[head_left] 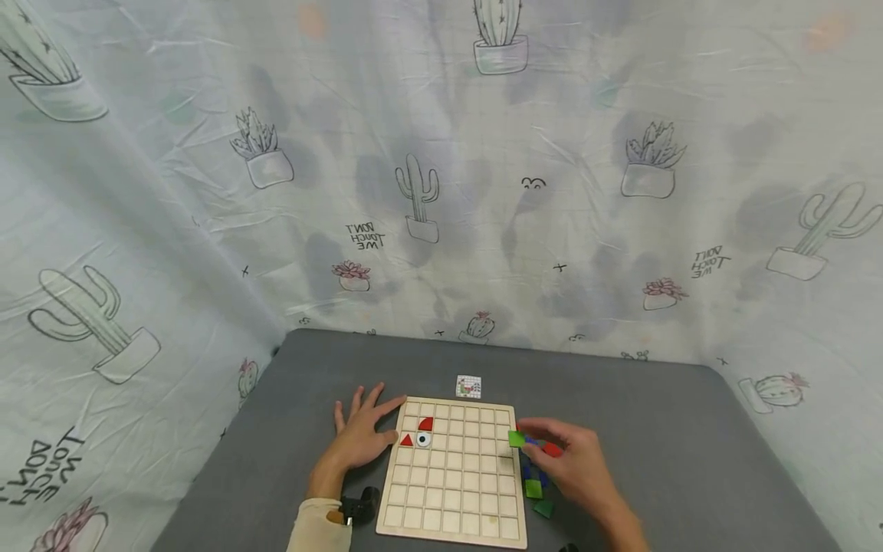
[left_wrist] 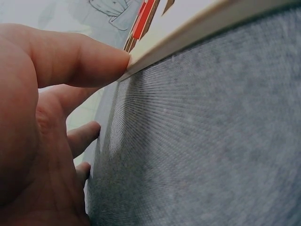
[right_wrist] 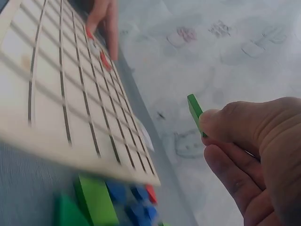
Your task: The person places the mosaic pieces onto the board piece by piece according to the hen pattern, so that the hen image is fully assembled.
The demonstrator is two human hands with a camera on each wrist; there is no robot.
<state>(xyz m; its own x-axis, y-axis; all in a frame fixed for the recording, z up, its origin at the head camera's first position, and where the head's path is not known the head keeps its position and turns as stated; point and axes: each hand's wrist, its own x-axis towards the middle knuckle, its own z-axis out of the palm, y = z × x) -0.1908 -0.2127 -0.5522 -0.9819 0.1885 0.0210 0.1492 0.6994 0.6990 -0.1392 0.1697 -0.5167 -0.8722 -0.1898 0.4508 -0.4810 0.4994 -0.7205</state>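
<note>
Pinching one green square tile [head_left: 516, 438] in right hand [head_left: 578, 464] by right edge of gridded wooden board [head_left: 458, 480] bearing two red tiles [head_left: 407, 440], one white disc [head_left: 423, 439]; touching left edge with left hand [head_left: 359, 438], fingers apart.

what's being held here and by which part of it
A green piece, pinched near one end by the fingers of the right hand, its other end free. The left hand only touches the board's edge.

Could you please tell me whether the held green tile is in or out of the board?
Out: the right hand pinches the green tile in the air, apart from the board.
</note>
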